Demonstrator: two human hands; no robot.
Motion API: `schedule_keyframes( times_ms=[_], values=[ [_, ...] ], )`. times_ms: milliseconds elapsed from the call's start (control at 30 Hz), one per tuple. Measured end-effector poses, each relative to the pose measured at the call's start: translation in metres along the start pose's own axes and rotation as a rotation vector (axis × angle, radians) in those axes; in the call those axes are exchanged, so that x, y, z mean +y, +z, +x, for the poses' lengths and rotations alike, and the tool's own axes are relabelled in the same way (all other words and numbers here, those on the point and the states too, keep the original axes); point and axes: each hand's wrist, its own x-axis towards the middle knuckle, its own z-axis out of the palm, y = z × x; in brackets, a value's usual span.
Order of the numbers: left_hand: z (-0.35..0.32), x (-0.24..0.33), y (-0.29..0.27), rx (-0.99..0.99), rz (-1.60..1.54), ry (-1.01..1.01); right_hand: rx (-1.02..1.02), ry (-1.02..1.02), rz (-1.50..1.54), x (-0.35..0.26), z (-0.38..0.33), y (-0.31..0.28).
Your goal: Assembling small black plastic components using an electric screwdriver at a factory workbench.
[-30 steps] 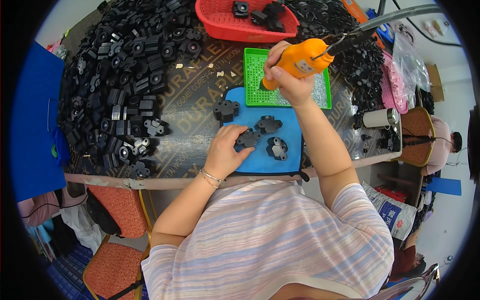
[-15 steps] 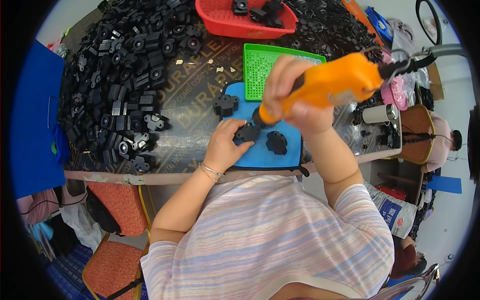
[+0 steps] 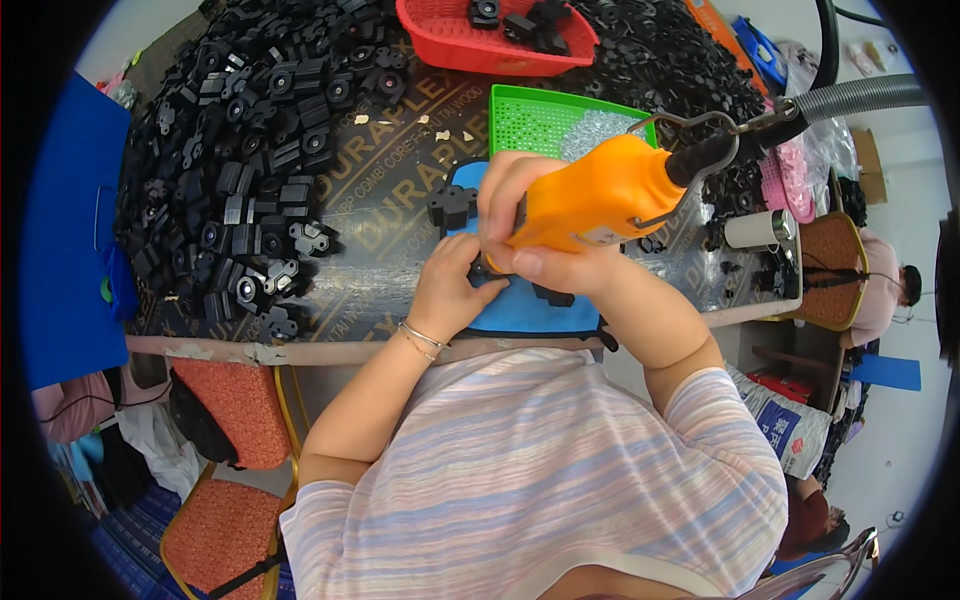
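Observation:
My right hand [image 3: 540,215] is wrapped round an orange power screwdriver [image 3: 605,195], whose cable end points up to the right. Its tip is down at the black plastic part [image 3: 478,270] on the blue mat [image 3: 540,312]. That part is pinched by the thumb and fingers of my left hand [image 3: 448,285], and most of it is hidden under both hands. A second black part [image 3: 453,206] lies at the mat's upper left corner. Another black part [image 3: 553,296] shows only partly below my right hand.
A green perforated tray [image 3: 520,122] with small silvery pieces touches the mat's far side. Behind it stands a red basket [image 3: 490,52] holding black parts. Heaps of black parts [image 3: 270,140] cover the table's left. A white cylindrical container [image 3: 755,229] lies at right.
My right hand has brought the screwdriver left and nearer, from beside the held part onto it. The silvery pieces in the green tray have come into view. My left hand has stayed put.

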Motion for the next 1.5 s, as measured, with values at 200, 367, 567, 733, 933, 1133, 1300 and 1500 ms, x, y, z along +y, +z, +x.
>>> schedule_keyframes(
  times_ms=[200, 367, 567, 733, 933, 1133, 1300, 1500],
  values=[
    [0.001, 0.003, -0.001, 0.010, -0.009, 0.002, 0.007, -0.007, -0.005, 0.000, 0.001, -0.001],
    [0.001, 0.000, 0.000, -0.002, 0.012, -0.001, 0.018, 0.038, -0.025, -0.001, 0.001, 0.000],
    [0.000, -0.007, 0.004, 0.098, -0.006, 0.144, 0.018, 0.102, -0.093, 0.011, -0.003, 0.005],
    [0.000, -0.006, 0.004, 0.108, 0.039, 0.178, -0.086, -0.007, -0.089, 0.022, -0.003, 0.000],
    [0.000, -0.005, 0.004, 0.065, 0.005, 0.090, 0.012, 0.049, 0.040, 0.016, -0.006, 0.004],
    [-0.003, 0.010, -0.003, 0.061, 0.126, 0.034, -0.004, -0.121, 0.149, -0.025, -0.002, -0.027],
    [-0.011, 0.048, -0.017, 0.073, 0.525, 0.173, 0.287, -0.205, -0.100, -0.013, -0.017, -0.084],
    [0.006, 0.061, 0.026, -0.205, 0.549, 0.436, 0.427, -0.234, -0.193, 0.017, -0.006, -0.096]
  ],
)
